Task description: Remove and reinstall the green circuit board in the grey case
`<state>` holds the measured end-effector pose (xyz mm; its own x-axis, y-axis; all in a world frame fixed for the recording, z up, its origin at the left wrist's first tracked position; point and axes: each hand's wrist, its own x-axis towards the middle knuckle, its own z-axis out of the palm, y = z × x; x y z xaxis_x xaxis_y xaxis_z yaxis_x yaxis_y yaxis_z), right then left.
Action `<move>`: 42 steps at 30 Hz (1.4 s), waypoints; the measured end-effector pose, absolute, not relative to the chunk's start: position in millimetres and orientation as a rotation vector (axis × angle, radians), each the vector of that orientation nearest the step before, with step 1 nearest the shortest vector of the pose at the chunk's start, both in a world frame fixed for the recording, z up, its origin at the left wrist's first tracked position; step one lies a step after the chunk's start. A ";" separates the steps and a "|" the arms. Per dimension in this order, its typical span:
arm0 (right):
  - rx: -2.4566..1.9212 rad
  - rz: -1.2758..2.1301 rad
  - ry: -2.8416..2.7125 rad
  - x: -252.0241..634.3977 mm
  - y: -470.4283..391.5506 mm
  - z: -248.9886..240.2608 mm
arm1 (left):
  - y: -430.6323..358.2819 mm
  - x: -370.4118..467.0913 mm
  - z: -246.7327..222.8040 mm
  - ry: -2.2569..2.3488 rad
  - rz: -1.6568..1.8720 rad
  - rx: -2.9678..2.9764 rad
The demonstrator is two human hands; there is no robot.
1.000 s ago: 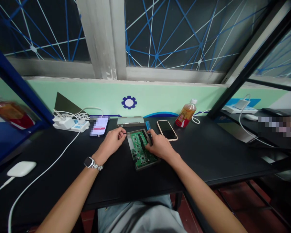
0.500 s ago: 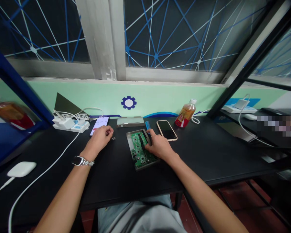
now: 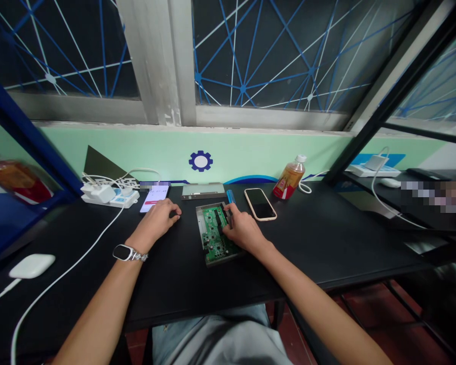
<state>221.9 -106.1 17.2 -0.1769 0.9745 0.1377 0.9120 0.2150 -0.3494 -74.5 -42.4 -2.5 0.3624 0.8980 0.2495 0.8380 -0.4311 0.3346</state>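
A green circuit board [image 3: 215,230] lies in a flat metal tray on the black table [image 3: 167,284]. My right hand [image 3: 243,228] rests on the board's right side, its thumb and index finger spread over the board and the tray edge. Just beyond its fingertips lies a blue tool [image 3: 230,195]. My left hand [image 3: 160,218] hovers low over the table, left of the board, with fingers curled together; what they hold, if anything, is too small to tell. Behind that hand is a lit phone [image 3: 154,196]. A metal cover plate [image 3: 203,190] lies behind the board.
A second phone [image 3: 260,204] lies right of the board, with a drink bottle [image 3: 289,177] behind it. A white power strip [image 3: 110,195] and its cable are at the left, near a white case [image 3: 32,266]. Part of another person shows at the far right.
My left hand has shifted slightly right, over the place where small metal pieces lay. My right hand and the board have turned or slid a little to the left.
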 end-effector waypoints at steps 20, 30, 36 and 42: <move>-1.837 0.224 -2.171 234.9 -101.5 13.5 | -65.1 -36.6 16.5 1.410 0.820 2.485; -1.923 0.143 -2.157 216.2 -109.8 19.9 | -75.9 -17.4 18.1 1.366 0.788 2.574; -1.949 0.147 -2.173 218.8 -112.3 25.2 | -77.6 -15.6 18.8 1.362 0.821 2.562; -1.923 0.149 -2.235 216.5 -116.6 25.5 | -77.4 -15.5 19.7 1.355 0.878 2.509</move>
<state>216.5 -116.6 25.5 -0.1411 0.9870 0.0768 0.9680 0.1538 -0.1983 -15.5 -77.4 19.7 0.4175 0.8055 0.4205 0.7128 -0.5774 0.3982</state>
